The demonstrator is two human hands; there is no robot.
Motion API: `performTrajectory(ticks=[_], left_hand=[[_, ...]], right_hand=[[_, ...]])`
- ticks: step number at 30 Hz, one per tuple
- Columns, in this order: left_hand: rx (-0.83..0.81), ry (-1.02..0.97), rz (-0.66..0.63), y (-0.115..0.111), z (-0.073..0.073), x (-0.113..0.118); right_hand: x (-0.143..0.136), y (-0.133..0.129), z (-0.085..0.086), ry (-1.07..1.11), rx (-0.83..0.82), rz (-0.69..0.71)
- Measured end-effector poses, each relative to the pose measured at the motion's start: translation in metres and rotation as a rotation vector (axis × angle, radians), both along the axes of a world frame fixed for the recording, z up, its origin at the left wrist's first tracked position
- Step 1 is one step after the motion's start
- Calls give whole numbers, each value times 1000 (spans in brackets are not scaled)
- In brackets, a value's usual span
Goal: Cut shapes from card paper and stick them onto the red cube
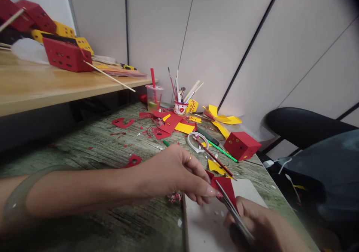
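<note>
My left hand [182, 173], with a ring on one finger, pinches a piece of red paper [226, 187] at its left side. My right hand [252, 218] is closed around a pair of scissors [234, 212] at the lower right. The scissors' blades lie at the red paper, close to my left fingertips. Both hands are over a white board [202, 226] on the green wood-grain table [98, 151]. Small paper scraps lie on the board. The scissors' handles are mostly hidden by my right hand and blurred.
Beyond my hands lie a pencil [215, 158], a tape roll [190, 141], a red box [242, 146] and red and yellow paper. A cup [154, 97] and a brush holder [180, 107] stand farther back. A wooden shelf [42, 89] juts in at left; a black chair [303, 126] is at right.
</note>
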State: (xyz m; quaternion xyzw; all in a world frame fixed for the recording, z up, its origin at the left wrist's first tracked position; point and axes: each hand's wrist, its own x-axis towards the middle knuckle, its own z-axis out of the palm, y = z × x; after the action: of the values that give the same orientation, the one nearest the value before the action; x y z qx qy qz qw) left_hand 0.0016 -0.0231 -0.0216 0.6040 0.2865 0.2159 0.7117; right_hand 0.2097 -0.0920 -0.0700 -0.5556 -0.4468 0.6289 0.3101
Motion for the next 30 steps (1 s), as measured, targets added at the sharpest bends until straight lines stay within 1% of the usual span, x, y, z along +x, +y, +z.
performTrajectory(ticks=[4,9,14,18,22,26,28,30], left_hand=[[-32,-47,19,-1,-2,1],[-62,-87,43,-5,-6,1],[-90,-81,67,-8,-10,2],[-100,-78,70,-9,-9,3],[-103,-75,75,-9,-9,3],[-123,-105,64,-8,-10,3],[-139,-122,57,-8,-10,4],[-154,-130,49,-8,-11,4]], right_hand=[[-2,1,3,26,-30,5],[-4,0,1,69,46,35],[-10,4,8,110,-48,46],[-13,5,12,121,-46,64],[-14,5,10,94,-22,77],[-11,5,5,143,-51,68],[-9,3,4,136,-28,85],[-8,0,4,63,48,94]])
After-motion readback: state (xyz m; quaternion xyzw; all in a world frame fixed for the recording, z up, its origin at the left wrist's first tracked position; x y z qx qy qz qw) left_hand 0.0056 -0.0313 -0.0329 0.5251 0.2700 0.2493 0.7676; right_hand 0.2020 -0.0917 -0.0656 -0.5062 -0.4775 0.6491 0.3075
